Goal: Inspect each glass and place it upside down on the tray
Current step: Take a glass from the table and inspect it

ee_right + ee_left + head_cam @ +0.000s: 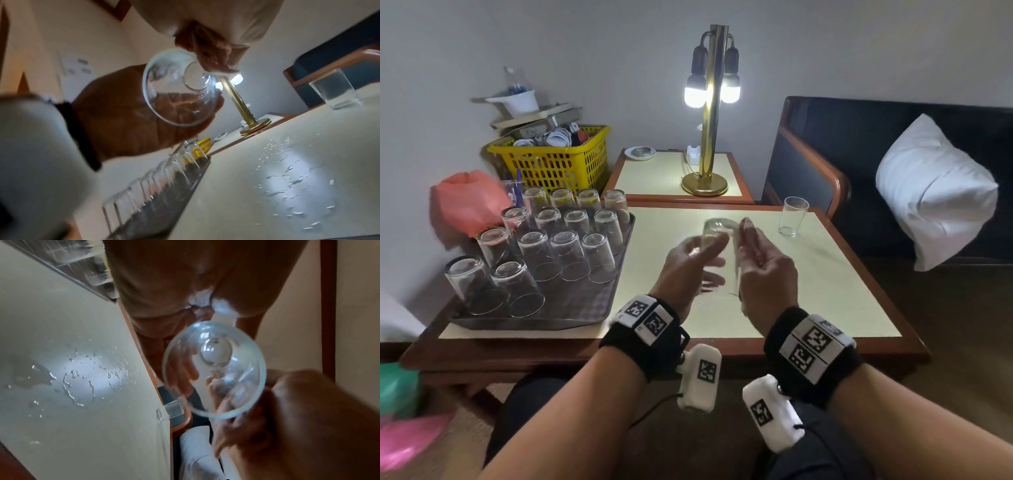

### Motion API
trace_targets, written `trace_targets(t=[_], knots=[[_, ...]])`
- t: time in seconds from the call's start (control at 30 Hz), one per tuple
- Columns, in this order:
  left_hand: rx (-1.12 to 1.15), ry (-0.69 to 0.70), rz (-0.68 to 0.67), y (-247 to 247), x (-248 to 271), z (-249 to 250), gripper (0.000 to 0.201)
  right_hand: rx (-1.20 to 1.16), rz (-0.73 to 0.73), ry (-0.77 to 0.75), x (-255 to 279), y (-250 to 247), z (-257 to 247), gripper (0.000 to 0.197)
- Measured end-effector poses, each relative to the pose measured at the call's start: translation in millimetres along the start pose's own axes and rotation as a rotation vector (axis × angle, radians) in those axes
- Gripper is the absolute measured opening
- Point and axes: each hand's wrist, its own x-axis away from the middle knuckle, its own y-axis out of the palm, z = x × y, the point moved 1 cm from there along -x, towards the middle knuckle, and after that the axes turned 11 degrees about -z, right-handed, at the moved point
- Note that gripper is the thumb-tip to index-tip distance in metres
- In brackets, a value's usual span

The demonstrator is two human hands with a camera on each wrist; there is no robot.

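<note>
Holding one glass [727, 270] — left hand [685, 270] curled round it, right hand [767, 274] pinching its base.

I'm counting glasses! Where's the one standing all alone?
Head view: the lone glass stands upright at the far right corner of the table, with the brass lamp to its left and the sofa behind it.

Right of the tray [582, 301], my counter [825, 281] lies open as far as one upright glass [793, 216] at its far corner. On the tray, upturned glasses [565, 253] crowd the left and far parts; only its near right corner is bare.
</note>
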Motion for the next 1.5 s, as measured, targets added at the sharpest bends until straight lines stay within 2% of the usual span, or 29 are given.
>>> trace_targets(t=[0.03, 0.1, 0.17, 0.23, 0.3, 0.33, 0.37, 0.43, 0.5, 0.57, 0.63, 0.67, 0.73, 0.77, 0.83, 0.9, 0.93, 1.03, 1.1, 1.17, 1.2, 1.3, 1.4, 1.5], knots=[[0.02, 0.035, 0.042, -1, -1, 3, 0.058, 0.023, -0.049, -0.028, 6, 4, -1, 0.044], [0.075, 0.001, 0.032, -2, 0, 8, 0.048, 0.08, -0.117, -0.065, 14, 9, 2, 0.044], [0.046, -0.074, -0.06, -1, 1, 6, 0.048, 0.068, -0.042, -0.038, 1, 2, 6, 0.042], [-0.024, -0.047, -0.083, 1, 2, 2, 0.061, -0.002, 0.037, 0.018, -8, -2, 5, 0.043], [-0.012, 0.021, -0.018, -1, 0, 4, 0.067, 0.02, -0.018, -0.018, 1, 5, 2, 0.045], [0.032, 0.036, -0.001, -3, -1, 5, 0.064, 0.056, -0.074, -0.051, 8, 10, 1, 0.045], [0.07, 0.018, -0.006, -3, 0, 6, 0.058, 0.083, -0.111, -0.072, 11, 11, 1, 0.044], [0.069, -0.055, -0.085, -2, 2, 4, 0.053, 0.098, -0.06, -0.063, -2, 1, 1, 0.044], [0.003, -0.043, -0.125, 0, 2, 1, 0.063, 0.032, 0.013, -0.006, -15, -8, -2, 0.044], [-0.011, 0.029, -0.04, -1, -1, 5, 0.074, 0.031, -0.01, -0.04, -6, -2, -5, 0.043], [0.043, 0.028, 0.006, -4, -2, 9, 0.063, 0.104, -0.101, -0.109, 11, 8, -3, 0.043], [0.07, -0.019, -0.017, -5, 0, 9, 0.054, 0.119, -0.109, -0.119, 11, 8, -1, 0.043], [0.058, -0.1, -0.109, -4, 2, 4, 0.05, 0.091, -0.037, -0.073, -4, 0, 2, 0.043], [0.024, -0.095, -0.129, -3, 2, 0, 0.055, 0.062, -0.002, -0.035, -12, -5, 1, 0.043], [0.005, -0.022, -0.078, -2, 2, 1, 0.063, 0.046, -0.015, -0.044, -11, -3, -2, 0.043], [0.062, 0.034, -0.009, -5, 0, 4, 0.053, 0.111, -0.11, -0.102, 4, 8, 0, 0.043], [0.094, 0.016, -0.009, -6, 2, 5, 0.048, 0.13, -0.135, -0.112, 8, 11, 2, 0.043], [0.068, -0.072, -0.129, -4, 4, -1, 0.052, 0.065, -0.043, -0.034, -10, 0, 5, 0.044], [0.053, -0.004, -0.09, -2, 4, -2, 0.061, 0.017, -0.023, -0.005, -15, -3, 2, 0.044], [0.113, 0.03, 0.004, -3, 2, 2, 0.058, 0.065, -0.113, -0.058, -3, 5, 0, 0.044], [0.147, 0.004, 0.02, -4, 3, 4, 0.053, 0.116, -0.15, -0.086, 3, 7, 1, 0.044], [0.078, -0.073, -0.058, -3, 8, 2, 0.049, 0.158, -0.165, -0.059, -9, -4, -4, 0.041], [-0.044, 0.031, -0.05, 1, 16, -1, 0.059, 0.212, -0.223, 0.068, -33, -18, -21, 0.036], [-0.183, 0.147, 0.023, -5, 19, -1, 0.069, 0.333, -0.342, 0.055, -41, -25, -34, 0.033]])
